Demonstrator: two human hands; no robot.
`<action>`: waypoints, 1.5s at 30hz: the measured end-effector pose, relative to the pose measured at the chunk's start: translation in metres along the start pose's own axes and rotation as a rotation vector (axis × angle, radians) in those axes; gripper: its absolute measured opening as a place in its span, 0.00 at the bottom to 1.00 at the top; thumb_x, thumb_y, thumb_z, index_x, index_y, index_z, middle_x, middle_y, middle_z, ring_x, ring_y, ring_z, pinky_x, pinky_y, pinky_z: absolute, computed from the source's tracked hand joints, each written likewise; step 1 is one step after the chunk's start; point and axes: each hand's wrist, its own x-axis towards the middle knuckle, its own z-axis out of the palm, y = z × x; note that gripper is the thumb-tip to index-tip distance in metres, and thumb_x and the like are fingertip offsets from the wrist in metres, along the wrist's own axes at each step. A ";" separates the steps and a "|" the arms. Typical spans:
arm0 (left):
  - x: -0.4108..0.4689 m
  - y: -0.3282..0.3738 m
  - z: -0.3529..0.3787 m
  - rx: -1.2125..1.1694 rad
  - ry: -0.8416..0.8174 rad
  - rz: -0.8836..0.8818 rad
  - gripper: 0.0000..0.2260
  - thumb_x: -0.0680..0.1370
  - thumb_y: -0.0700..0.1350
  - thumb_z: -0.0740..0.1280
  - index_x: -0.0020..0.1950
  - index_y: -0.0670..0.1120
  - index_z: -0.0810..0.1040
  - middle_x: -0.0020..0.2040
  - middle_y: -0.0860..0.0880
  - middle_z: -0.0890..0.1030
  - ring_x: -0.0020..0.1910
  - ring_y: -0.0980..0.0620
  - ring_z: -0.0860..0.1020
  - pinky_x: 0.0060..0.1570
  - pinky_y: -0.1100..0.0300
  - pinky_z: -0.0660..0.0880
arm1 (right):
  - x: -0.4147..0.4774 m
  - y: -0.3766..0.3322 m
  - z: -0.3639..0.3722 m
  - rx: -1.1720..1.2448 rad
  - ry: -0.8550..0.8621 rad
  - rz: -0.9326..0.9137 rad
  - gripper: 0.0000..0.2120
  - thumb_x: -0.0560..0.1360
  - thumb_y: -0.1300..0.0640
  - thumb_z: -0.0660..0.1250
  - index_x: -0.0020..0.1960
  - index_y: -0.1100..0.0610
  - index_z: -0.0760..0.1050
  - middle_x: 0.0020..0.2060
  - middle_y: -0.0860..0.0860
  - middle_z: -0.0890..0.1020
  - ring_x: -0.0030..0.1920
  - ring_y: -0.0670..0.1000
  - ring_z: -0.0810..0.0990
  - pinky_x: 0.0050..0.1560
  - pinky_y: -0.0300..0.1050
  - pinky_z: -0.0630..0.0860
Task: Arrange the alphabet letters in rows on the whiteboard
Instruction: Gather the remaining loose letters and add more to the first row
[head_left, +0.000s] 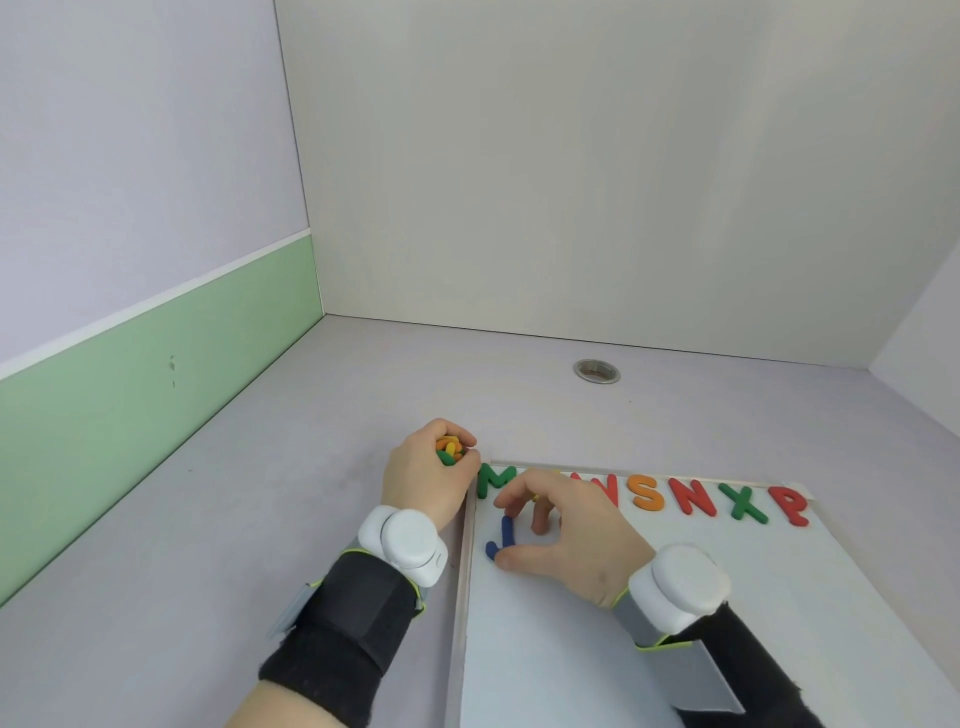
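Note:
The whiteboard (675, 623) lies flat on the desk at lower right. Along its top edge runs a row of letters: green M (492, 480), a red W (608, 486) partly hidden, orange S (648, 493), red N (693, 498), green X (747, 503), red P (789, 505). Below the M lies a blue J (503, 538). My right hand (566, 530) rests over the board, thumb and forefinger touching the J's ends. My left hand (431, 478), just off the board's top left corner, is closed around a bunch of orange and green letters (450, 451).
The desk (260, 519) is pale lilac, boxed in by a green-banded wall on the left and a white panel behind. A metal cable grommet (596, 371) sits in the desk behind the board. Both wrists wear black straps with white sensor pods.

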 end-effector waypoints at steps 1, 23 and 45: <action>0.000 0.000 0.000 0.004 0.001 0.001 0.05 0.73 0.44 0.69 0.44 0.55 0.78 0.41 0.57 0.79 0.42 0.54 0.78 0.41 0.59 0.77 | 0.001 0.001 0.002 -0.006 0.004 0.000 0.15 0.62 0.43 0.73 0.45 0.37 0.71 0.42 0.36 0.77 0.39 0.42 0.74 0.40 0.32 0.70; -0.001 0.002 0.001 -0.050 0.014 -0.002 0.02 0.73 0.46 0.69 0.43 0.53 0.79 0.40 0.56 0.81 0.41 0.54 0.79 0.40 0.60 0.77 | 0.005 0.003 0.013 -0.047 0.067 -0.026 0.18 0.62 0.41 0.70 0.49 0.36 0.68 0.42 0.33 0.75 0.38 0.42 0.73 0.38 0.32 0.70; -0.015 0.021 0.006 -0.528 -0.297 0.164 0.11 0.79 0.35 0.60 0.50 0.47 0.79 0.45 0.51 0.81 0.40 0.60 0.80 0.41 0.68 0.75 | 0.003 0.000 0.002 0.240 0.335 0.026 0.10 0.63 0.49 0.75 0.36 0.49 0.75 0.29 0.45 0.78 0.30 0.40 0.74 0.32 0.30 0.71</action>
